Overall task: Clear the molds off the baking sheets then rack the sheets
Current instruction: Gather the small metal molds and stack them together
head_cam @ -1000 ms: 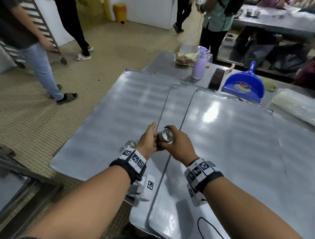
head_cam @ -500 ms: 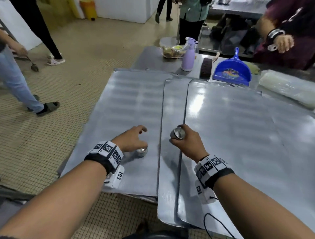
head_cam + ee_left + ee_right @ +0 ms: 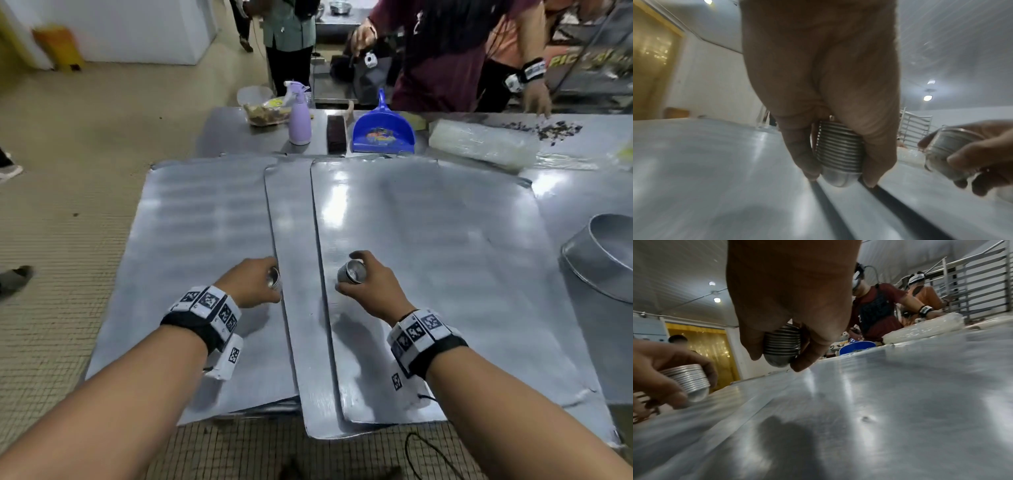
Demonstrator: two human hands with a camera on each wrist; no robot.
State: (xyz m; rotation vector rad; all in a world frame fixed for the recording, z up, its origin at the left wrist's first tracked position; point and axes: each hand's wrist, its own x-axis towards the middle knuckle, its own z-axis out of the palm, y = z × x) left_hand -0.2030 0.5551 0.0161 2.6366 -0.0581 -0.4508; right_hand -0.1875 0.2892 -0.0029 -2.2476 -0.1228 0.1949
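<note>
Three flat metal baking sheets overlap on the table: a left sheet (image 3: 191, 246), a narrow strip of a middle sheet (image 3: 298, 274) and a right sheet (image 3: 445, 260). My left hand (image 3: 270, 281) grips a stack of small nested metal molds (image 3: 838, 155) just above the left sheet's right edge. My right hand (image 3: 346, 277) grips a second stack of molds (image 3: 352, 272), mouth up, over the right sheet's left edge. In the right wrist view that stack (image 3: 782, 347) shows its ribbed rims between thumb and fingers, and the left hand's stack (image 3: 688, 384) appears at the left.
A large metal bowl (image 3: 606, 253) lies tipped at the table's right edge. Behind the sheets stand a lilac spray bottle (image 3: 299, 118), a dark brush (image 3: 335, 132), a blue dustpan (image 3: 383, 132) and a plastic-wrapped roll (image 3: 483, 144). People stand beyond the table; a tray rack (image 3: 972, 283) rises at the back right.
My hands have parted from the middle. The left hand reached down to a mold stack on the left sheet and has lifted it. The right hand kept its stack and shifted slightly right.
</note>
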